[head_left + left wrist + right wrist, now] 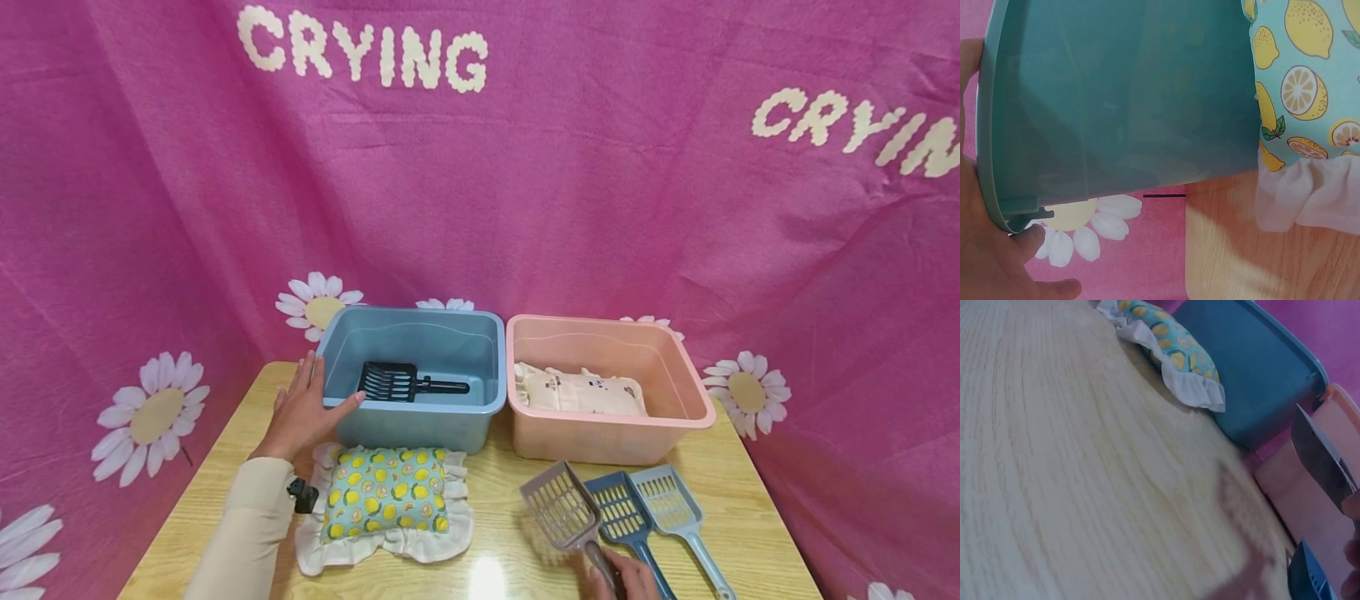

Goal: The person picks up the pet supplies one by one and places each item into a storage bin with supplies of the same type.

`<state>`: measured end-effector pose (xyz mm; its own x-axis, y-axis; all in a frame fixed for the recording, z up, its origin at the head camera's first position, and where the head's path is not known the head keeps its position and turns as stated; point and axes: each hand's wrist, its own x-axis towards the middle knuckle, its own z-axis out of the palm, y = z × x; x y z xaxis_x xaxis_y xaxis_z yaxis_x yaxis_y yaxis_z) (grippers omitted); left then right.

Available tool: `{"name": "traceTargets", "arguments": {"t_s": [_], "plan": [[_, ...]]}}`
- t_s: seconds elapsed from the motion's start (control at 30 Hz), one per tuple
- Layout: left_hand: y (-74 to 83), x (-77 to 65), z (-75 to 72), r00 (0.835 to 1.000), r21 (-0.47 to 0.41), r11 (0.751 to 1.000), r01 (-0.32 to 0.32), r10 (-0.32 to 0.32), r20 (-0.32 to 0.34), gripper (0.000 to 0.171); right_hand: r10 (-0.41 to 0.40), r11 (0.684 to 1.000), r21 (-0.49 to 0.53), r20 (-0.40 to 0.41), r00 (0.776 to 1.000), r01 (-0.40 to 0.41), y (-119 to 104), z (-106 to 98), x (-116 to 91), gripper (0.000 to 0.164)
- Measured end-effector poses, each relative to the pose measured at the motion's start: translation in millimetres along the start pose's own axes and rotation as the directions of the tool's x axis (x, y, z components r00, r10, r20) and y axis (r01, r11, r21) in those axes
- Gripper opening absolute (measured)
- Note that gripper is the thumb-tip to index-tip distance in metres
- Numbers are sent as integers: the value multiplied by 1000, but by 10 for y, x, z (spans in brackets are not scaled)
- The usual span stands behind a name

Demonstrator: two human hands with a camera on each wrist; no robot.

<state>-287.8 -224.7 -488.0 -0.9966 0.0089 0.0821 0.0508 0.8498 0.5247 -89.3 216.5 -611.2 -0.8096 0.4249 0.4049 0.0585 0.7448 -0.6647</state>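
My left hand (303, 408) rests on the near left corner of the blue bin (420, 427), fingers along the side and thumb over the front rim. Inside that bin lies a black slotted litter scoop (408, 385). A lemon-print pillow (386, 492) with white ruffles is on the table just in front. My right hand (630, 577), partly cut off by the bottom edge, grips the handle of a brownish-grey litter scoop (582, 537). In the right wrist view this scoop (1319, 459) is tilted up above the tabletop, its shadow beneath.
A pink bin (592, 437) beside the blue one holds a cream ruffled pillow (581, 393). Dark blue (637, 533) and light blue (693, 533) litter scoops lie at the right of the wooden table (495, 508). Magenta daisy cloth (585, 208) hangs behind and at both sides.
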Motion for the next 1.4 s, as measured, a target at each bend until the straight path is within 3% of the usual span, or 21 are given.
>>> {"name": "traceTargets", "arguments": {"t_s": [0.33,0.57,0.8,0.93,1.17,1.4], "plan": [[-12,-3,-6,1000,-1,1000,1,-1,4,111,-26,999,35,5,1000,26,-183,-108,47,29],[-16,1,-5,1000,9,1000,0,0,-5,111,-127,990,62,-42,991,129,-306,-124,118,34],[-2,4,-7,1000,3,1000,-1,1,-5,111,-130,989,64,-37,991,132,-493,-149,187,35],[-3,0,5,1000,2,1000,4,-4,-7,111,-192,974,109,-73,979,200,-523,-139,242,36],[2,-1,-2,1000,2,1000,6,-6,-7,111,-319,920,193,-134,938,341,-567,-110,388,38],[0,-5,-3,1000,4,1000,5,-5,-5,112,-317,916,220,-121,941,337,-670,-119,527,34]]}}
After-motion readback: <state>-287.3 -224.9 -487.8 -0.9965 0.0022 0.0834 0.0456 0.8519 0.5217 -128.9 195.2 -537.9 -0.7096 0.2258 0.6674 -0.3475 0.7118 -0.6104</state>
